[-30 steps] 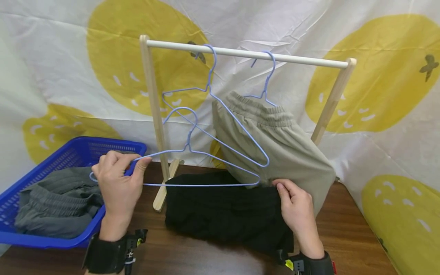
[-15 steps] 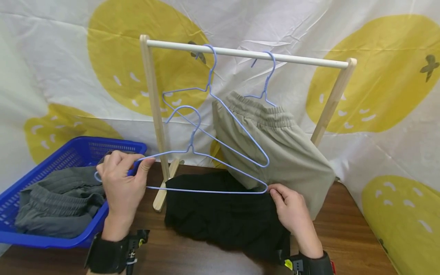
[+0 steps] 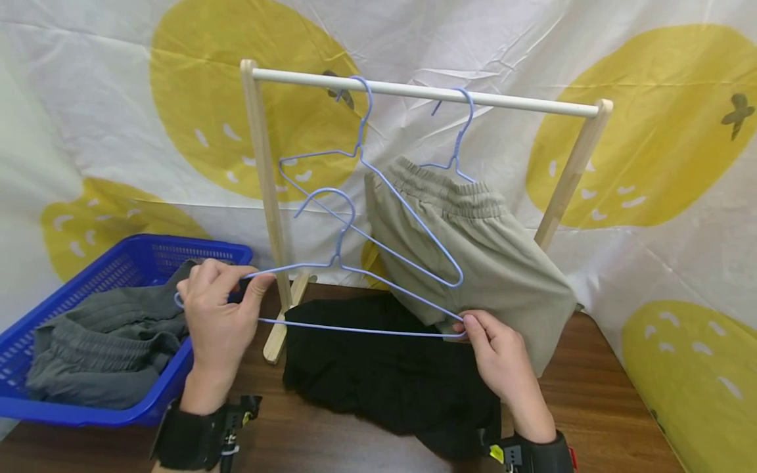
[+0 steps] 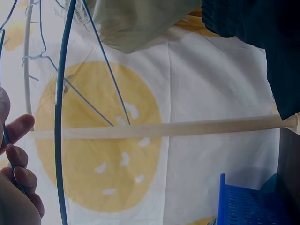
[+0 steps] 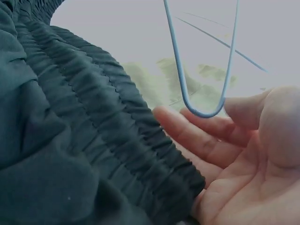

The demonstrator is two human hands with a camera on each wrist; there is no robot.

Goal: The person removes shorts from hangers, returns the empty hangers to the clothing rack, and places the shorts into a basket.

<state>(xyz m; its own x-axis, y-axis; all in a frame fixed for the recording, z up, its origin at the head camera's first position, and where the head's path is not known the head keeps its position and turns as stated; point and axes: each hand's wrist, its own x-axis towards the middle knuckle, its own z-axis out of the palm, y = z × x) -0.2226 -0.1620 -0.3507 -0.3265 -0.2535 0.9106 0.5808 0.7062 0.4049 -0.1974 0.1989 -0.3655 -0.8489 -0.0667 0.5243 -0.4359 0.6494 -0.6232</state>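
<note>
In the head view, my left hand (image 3: 221,322) pinches a light blue wire hanger (image 3: 338,253) near its left shoulder. My right hand (image 3: 499,355) has its thumb and fingers at the hanger's right corner. Black elastic-waist shorts (image 3: 384,381) hang below and behind the hanger's lower bar. In the right wrist view, the thumb meets the hanger corner (image 5: 206,115) with fingers behind it. The gathered black waistband (image 5: 108,112) lies against the lower fingers; whether they grip it is hidden. The left wrist view shows left fingers (image 4: 21,173) curled round the wire.
A rack with a white rail (image 3: 402,90) stands behind. From it hang a bare blue hanger (image 3: 414,210) and beige shorts (image 3: 467,249) on another hanger. At left, a blue basket (image 3: 136,410) holds grey clothing (image 3: 106,348). Brown tabletop (image 3: 609,407) lies underneath.
The held hanger has shifted right with my left hand. My right hand has moved slightly left and taken the hanger's corner. The black shorts' right end has sagged lower.
</note>
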